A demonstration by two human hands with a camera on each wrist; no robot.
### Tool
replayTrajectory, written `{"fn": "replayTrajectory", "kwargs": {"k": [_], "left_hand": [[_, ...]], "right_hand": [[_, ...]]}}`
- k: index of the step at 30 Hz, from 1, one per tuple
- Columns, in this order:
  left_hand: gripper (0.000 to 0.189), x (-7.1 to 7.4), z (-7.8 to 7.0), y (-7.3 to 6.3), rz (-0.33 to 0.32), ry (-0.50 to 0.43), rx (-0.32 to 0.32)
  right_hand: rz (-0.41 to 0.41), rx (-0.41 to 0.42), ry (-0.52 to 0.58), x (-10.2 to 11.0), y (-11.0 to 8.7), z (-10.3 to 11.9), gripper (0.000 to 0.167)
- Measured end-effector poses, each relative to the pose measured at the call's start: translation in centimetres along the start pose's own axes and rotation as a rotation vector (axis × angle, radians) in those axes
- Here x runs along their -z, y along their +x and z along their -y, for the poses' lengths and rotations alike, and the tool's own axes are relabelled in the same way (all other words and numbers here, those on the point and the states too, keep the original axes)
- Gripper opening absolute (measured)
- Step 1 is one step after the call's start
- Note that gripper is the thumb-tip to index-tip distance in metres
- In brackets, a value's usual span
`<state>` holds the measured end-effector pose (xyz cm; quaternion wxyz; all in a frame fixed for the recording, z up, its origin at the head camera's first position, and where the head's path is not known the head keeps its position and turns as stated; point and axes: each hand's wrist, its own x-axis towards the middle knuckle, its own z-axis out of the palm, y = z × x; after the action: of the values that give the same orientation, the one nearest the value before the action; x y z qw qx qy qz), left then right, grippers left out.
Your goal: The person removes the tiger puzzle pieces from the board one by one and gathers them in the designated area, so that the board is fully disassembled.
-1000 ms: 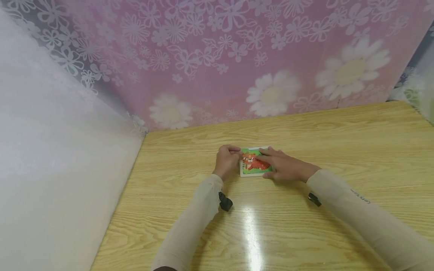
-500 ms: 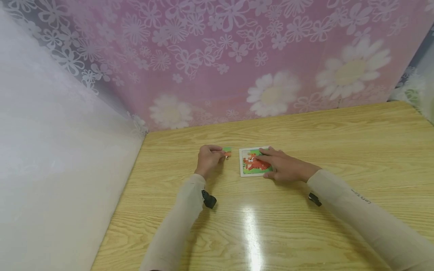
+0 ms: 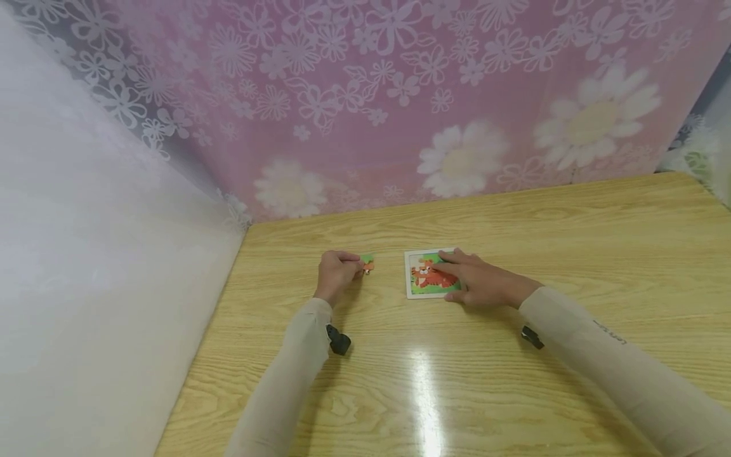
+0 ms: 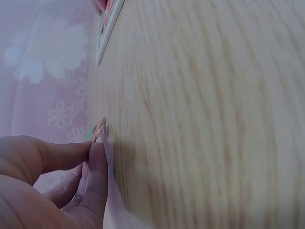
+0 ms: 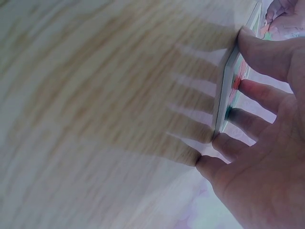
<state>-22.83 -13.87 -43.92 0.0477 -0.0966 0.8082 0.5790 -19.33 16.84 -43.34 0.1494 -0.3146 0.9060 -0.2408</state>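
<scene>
Between thumb and fingers, my left hand (image 3: 337,273) pinches a small green and orange jigsaw piece (image 3: 367,264), left of the puzzle. The left wrist view shows that piece (image 4: 97,131) edge-on at the fingertips, close to the tabletop. A square jigsaw puzzle (image 3: 408,282) with a white frame and an orange tiger picture lies flat on the table. Its upper left corner shows a pale gap. Spread over the puzzle's right side, my right hand (image 3: 485,279) rests on it with fingers extended. In the right wrist view, the thumb touches the frame's edge (image 5: 224,81). The hand hides the picture's right part.
A wood-grain table (image 3: 485,381) lies under both hands. Behind it hangs a pink flowered curtain (image 3: 365,127), and a white sheet (image 3: 114,254) borders the left side. Dark wrist cameras sit on both sleeves.
My left hand has moved left from the puzzle's upper left corner, taking the jigsaw piece out and leaving a gap there. My right hand has stayed on the puzzle.
</scene>
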Motion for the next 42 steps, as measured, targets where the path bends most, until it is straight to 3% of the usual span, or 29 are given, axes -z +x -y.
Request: {"fn": "replayTrajectory", "kwargs": {"k": [12,31,36,42], "left_hand": [[0.014,-0.2,0.1,-0.1,-0.025,0.059,0.008],[0.019,-0.2,0.0,-0.4,-0.047,0.177,-0.084],[0.022,-0.5,-0.7,-0.9,-0.048,0.277,-0.133],[0.022,-1.7,-2.0,-1.5,0.003,0.376,-0.206]], "right_hand": [[-0.010,0.012,-0.006,-0.1,-0.1,-0.2,0.067],[-0.021,0.023,-0.008,0.0,-0.2,-0.1,0.066],[-0.018,0.032,0.000,0.0,-0.2,-0.1,0.065],[-0.015,0.024,0.000,-0.1,-0.1,-0.1,0.066]]}}
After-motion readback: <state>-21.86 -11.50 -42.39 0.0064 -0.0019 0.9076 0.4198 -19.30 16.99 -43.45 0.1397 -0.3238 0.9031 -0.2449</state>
